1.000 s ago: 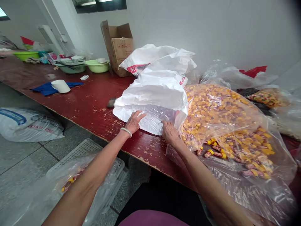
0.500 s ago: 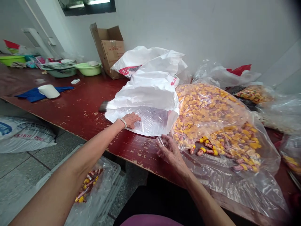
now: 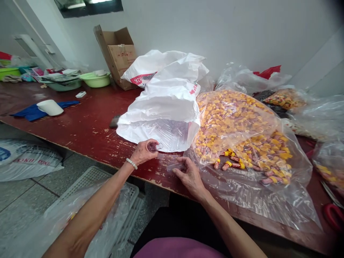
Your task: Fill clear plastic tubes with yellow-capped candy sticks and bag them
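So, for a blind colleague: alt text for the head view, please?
The left hand and right hand each hold a small clear plastic tube over a chipped red table, beside an open white sack of similar tubes. A clear bag of yellow-capped tubes lies to the right.

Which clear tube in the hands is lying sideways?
The tube in the right hand: it lies sideways, whereas the left hand's tube faces the camera end-on.
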`<state>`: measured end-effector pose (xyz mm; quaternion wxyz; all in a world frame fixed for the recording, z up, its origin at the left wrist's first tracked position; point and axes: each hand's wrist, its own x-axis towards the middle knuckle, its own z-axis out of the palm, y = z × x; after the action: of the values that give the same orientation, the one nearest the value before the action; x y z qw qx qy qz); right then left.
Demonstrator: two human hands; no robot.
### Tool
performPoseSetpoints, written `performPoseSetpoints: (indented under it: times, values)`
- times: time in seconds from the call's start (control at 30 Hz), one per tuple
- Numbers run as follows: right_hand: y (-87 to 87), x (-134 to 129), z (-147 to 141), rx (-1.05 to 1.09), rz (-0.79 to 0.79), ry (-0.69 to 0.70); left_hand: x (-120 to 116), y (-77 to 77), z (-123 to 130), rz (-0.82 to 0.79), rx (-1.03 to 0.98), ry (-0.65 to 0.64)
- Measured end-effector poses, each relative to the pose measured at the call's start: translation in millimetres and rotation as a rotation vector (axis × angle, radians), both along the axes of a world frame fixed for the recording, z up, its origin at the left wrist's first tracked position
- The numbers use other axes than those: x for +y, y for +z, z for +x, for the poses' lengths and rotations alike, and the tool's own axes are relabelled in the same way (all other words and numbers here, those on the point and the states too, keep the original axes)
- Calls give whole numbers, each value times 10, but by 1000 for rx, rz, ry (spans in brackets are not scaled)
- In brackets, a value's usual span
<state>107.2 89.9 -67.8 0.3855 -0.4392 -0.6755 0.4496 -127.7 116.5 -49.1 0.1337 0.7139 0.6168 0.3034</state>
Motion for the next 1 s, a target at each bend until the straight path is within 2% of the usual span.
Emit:
performPoseSetpoints:
  times: [0.1, 0.2, 0.33, 0.47, 0.53, 0.6, 0.67, 0.77, 0.83, 0.9, 1.0]
  values:
    - [81, 23, -84, -51, 38, 25, -271, -80, 243, -99, -470, -36]
    - [112, 38, -126, -60, 64, 50, -424, -130, 453, -228, -708, -101]
    - [110, 26, -151, -64, 106, 79, -462, -172, 627, -231, -811, -153]
    - [169, -56, -152, -86, 246, 81, -453, -198, 744, -109, -825, -79]
    - [221, -120, -72, -77, 285, 75, -482, -197, 792, -101, -830, -50]
    - [274, -172, 118, -78, 308, 61, -541, -194, 824, -113, -878, 0]
    - [311, -184, 425, -102, 364, -26, -618, -199, 844, -126, -984, 75]
    - [301, -79, 997, -206, 404, -306, -733, -214, 897, -183, -1164, 153]
    - [231, 64, 1328, -390, 399, -458, -780, -217, 980, -222, -1222, 165]
    - [118, 226, 1548, -623, 444, -464, -783, -213, 1096, -203, -1197, 160]
    - [-61, 414, 1690, -831, 489, -305, -708, -208, 1270, -93, -1044, 109]
